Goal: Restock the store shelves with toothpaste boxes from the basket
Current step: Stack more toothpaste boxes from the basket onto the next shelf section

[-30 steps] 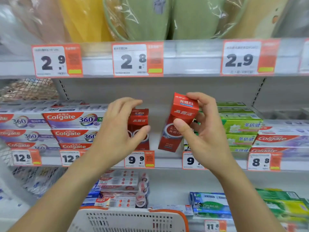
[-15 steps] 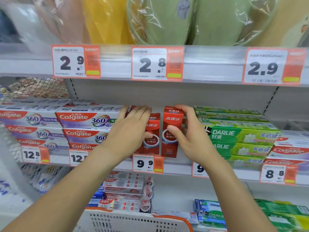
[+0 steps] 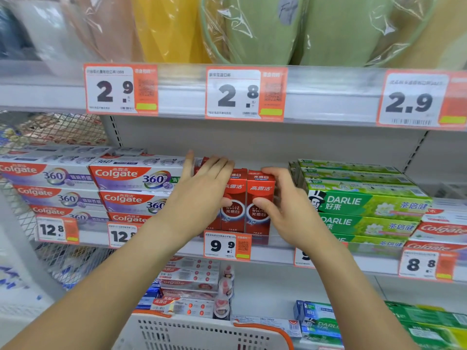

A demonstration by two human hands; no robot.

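Observation:
Two red toothpaste boxes stand upright side by side on the middle shelf point(image 3: 275, 251), behind the 9.9 price tag point(image 3: 227, 246). My left hand point(image 3: 202, 190) lies with straight fingers across the left red box point(image 3: 235, 198) and hides most of it. My right hand point(image 3: 285, 208) holds the right red box point(image 3: 261, 188), thumb on its front face and fingers round its top and right side. The white basket point(image 3: 202, 332) with an orange rim sits at the bottom of the view; its contents are hidden.
Stacked Colgate 360 boxes point(image 3: 136, 178) flank the red boxes on the left, green Darlie boxes point(image 3: 364, 203) on the right. Bagged cups point(image 3: 252, 29) fill the upper shelf. More toothpaste point(image 3: 189, 276) lies on the lower shelf. Wire mesh point(image 3: 58, 132) is at far left.
A second ago each hand held a red box in the air before the shelf. Both boxes now stand on the shelf, pressed together, and my left fingers have straightened.

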